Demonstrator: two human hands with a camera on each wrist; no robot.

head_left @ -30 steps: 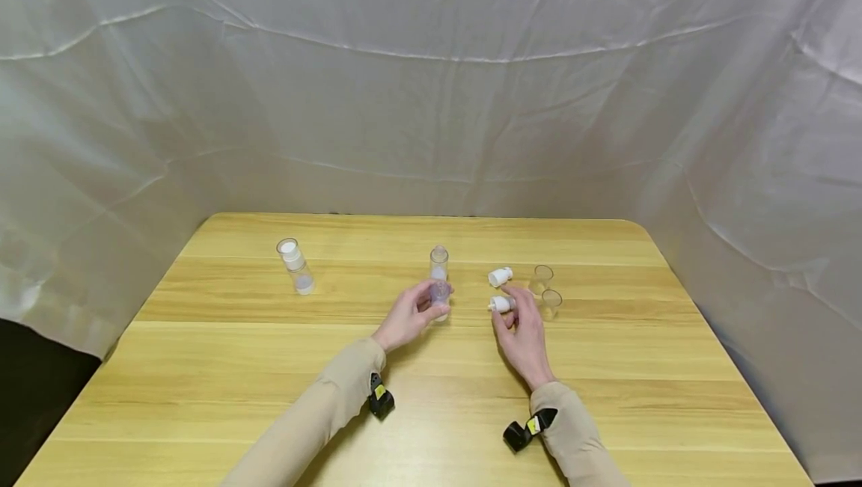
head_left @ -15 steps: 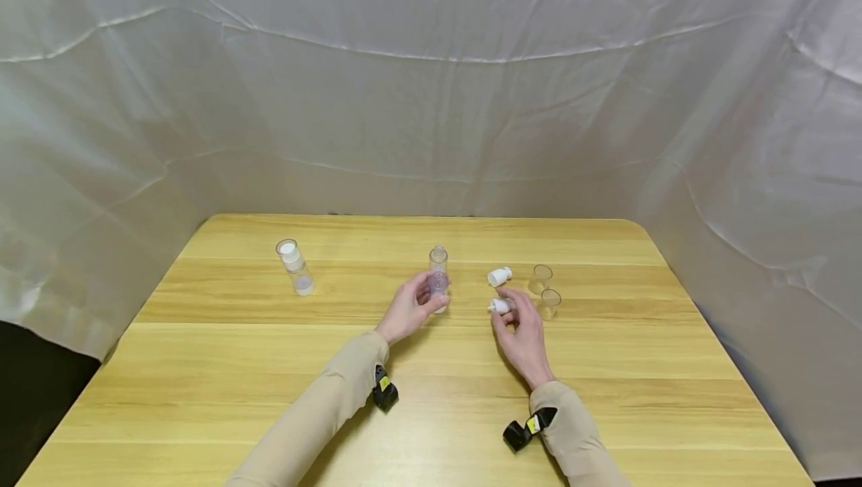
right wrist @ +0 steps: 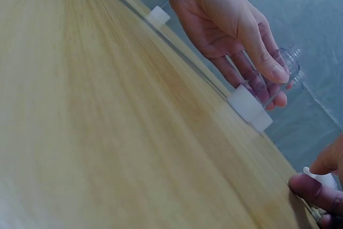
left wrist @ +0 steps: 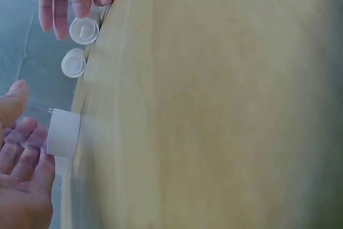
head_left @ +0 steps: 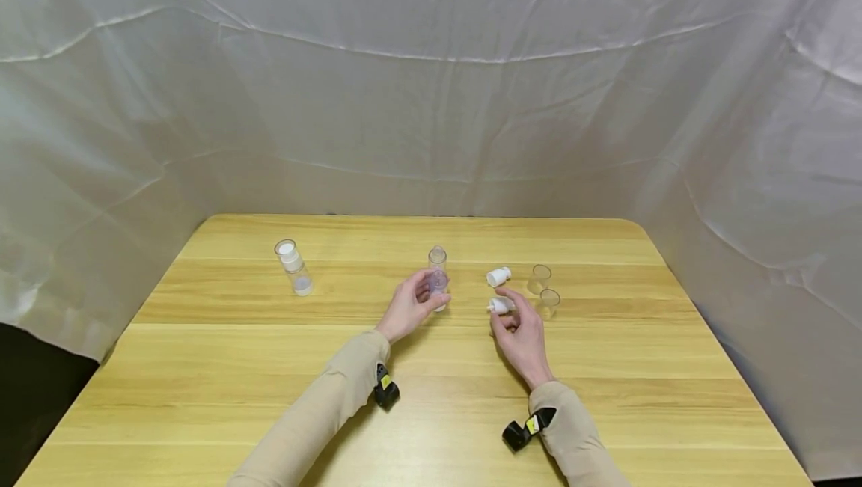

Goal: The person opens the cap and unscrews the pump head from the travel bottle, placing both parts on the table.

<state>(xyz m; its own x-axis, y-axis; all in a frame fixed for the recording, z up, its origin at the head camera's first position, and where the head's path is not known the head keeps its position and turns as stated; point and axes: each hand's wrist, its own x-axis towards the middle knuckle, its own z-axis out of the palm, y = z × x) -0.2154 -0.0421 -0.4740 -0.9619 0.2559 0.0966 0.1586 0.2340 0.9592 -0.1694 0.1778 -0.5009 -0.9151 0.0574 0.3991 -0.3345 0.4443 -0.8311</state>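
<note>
My left hand (head_left: 408,309) holds a clear bottle (head_left: 438,281) around its body, near the table's middle; its white base (left wrist: 63,133) shows in the left wrist view. Right behind it stands another clear bottle (head_left: 438,256), its lower part hidden. Both bottles are without a top, and in the right wrist view their threaded necks are bare. My right hand (head_left: 524,337) pinches a white pump head (head_left: 499,307) lying on its side on the table. A second white pump head (head_left: 498,276) lies just beyond those fingers.
Two clear caps (head_left: 548,303) stand to the right of my right hand. At the far left is a bottle (head_left: 295,270) with a white pump top and a clear cap on. The wooden table (head_left: 431,427) ends at a grey curtain (head_left: 431,135).
My left hand has moved slightly away from me with the bottle, closer to the bottle behind it. My right hand stays on the pump head almost unmoved.
</note>
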